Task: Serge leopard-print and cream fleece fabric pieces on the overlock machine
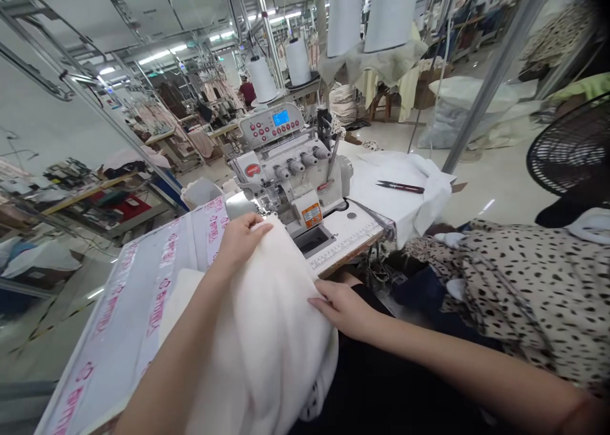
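The soft cream-white fabric piece [281, 295] hangs in wide folds before the pale grey sewing machine with a blue display [290, 162], its upper edge close to the needle area; the left hand [242, 239] holds this edge between thumb and fingers, and the right hand [340, 305] pinches the right edge, lower and nearer to the body; the placing of the edge seems done, while the edge between the two hands is, I judge, left to be worked; whether any seam is made already, I cannot tell; slim dark-red snips [400, 187] lie apart on a white cloth [395, 165], untouched
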Demonstrator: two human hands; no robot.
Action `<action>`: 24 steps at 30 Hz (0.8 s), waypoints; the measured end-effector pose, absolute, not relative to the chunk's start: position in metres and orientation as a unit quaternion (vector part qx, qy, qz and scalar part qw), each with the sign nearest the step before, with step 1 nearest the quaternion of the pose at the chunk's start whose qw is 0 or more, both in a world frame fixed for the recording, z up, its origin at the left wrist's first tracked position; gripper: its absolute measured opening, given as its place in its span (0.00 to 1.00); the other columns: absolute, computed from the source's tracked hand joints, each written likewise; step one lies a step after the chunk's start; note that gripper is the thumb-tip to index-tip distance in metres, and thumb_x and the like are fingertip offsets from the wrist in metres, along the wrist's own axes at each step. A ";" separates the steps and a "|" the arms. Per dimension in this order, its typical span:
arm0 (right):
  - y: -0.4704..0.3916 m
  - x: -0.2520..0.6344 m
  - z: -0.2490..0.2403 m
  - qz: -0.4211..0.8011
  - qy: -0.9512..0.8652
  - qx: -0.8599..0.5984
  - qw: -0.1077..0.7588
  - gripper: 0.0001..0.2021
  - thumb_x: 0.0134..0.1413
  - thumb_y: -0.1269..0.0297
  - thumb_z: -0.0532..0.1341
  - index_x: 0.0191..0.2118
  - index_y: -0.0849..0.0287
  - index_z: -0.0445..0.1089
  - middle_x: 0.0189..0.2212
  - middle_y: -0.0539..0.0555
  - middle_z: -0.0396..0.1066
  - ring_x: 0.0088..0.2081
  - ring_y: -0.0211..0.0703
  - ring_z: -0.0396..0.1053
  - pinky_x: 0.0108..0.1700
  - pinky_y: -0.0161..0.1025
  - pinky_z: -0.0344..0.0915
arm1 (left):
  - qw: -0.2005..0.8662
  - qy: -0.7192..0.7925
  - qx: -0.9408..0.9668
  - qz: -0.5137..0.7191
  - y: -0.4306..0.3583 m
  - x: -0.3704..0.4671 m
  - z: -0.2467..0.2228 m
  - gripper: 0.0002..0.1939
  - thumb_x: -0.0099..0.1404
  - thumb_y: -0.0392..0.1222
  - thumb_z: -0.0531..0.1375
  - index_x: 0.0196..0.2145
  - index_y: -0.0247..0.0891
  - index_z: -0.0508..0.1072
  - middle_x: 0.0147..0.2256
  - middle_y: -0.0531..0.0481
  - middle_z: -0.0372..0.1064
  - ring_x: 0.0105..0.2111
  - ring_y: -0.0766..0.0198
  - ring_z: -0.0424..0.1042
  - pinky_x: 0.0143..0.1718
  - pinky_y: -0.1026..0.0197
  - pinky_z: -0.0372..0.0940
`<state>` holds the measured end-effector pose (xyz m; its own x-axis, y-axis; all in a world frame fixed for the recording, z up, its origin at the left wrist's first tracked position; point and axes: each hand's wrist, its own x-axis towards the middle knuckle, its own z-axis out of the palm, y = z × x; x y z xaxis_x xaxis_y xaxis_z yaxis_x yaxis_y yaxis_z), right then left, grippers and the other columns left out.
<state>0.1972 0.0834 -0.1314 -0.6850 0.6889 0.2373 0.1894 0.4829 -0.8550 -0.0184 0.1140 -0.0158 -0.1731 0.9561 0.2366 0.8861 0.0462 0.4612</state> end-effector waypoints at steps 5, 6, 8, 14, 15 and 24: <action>0.106 0.186 -0.136 0.275 -0.860 -0.204 0.379 0.08 0.53 0.66 0.55 0.26 0.62 0.62 0.42 0.61 0.61 0.46 0.49 0.57 0.48 0.47 0.55 | 0.057 0.703 0.671 0.231 0.116 -0.021 -0.014 0.12 0.61 0.47 0.49 0.28 0.37 0.66 0.26 0.54 0.65 0.28 0.65 0.62 0.30 0.64 0.53; 0.106 0.184 -0.136 0.293 -0.862 -0.188 0.369 0.10 0.53 0.65 0.55 0.24 0.62 0.60 0.37 0.59 0.62 0.42 0.47 0.59 0.45 0.44 0.57 | 0.051 0.702 0.674 0.223 0.115 -0.022 -0.013 0.12 0.61 0.46 0.48 0.28 0.38 0.66 0.26 0.54 0.65 0.28 0.65 0.62 0.31 0.64 0.53; 0.101 0.182 -0.135 0.372 -0.848 -0.163 0.339 0.14 0.54 0.62 0.54 0.21 0.61 0.57 0.25 0.52 0.59 0.31 0.39 0.58 0.35 0.36 0.58 | 0.056 0.705 0.673 0.216 0.114 -0.023 -0.013 0.12 0.61 0.46 0.49 0.29 0.38 0.67 0.26 0.54 0.65 0.28 0.65 0.63 0.31 0.64 0.53; 0.080 0.182 -0.144 0.571 -0.749 -0.177 0.285 0.16 0.50 0.58 0.58 0.20 0.63 0.56 0.20 0.46 0.52 0.24 0.31 0.52 0.24 0.29 0.50 | 0.124 0.720 0.641 0.235 0.113 -0.023 -0.015 0.12 0.57 0.51 0.55 0.29 0.40 0.69 0.25 0.57 0.64 0.26 0.68 0.61 0.27 0.66 0.53; 0.080 0.182 -0.146 0.583 -0.741 -0.183 0.279 0.17 0.50 0.57 0.58 0.20 0.63 0.56 0.19 0.46 0.52 0.23 0.31 0.51 0.23 0.28 0.49 | 0.127 0.724 0.634 0.238 0.114 -0.022 -0.014 0.12 0.57 0.51 0.55 0.29 0.40 0.69 0.24 0.57 0.63 0.25 0.69 0.60 0.26 0.67 0.53; 0.084 0.177 -0.153 0.628 -0.717 -0.185 0.241 0.20 0.50 0.52 0.57 0.19 0.64 0.57 0.18 0.46 0.50 0.22 0.30 0.49 0.22 0.29 0.47 | 0.119 0.748 0.615 0.220 0.122 -0.020 -0.012 0.10 0.57 0.50 0.55 0.28 0.41 0.69 0.17 0.59 0.52 0.19 0.71 0.52 0.21 0.67 0.48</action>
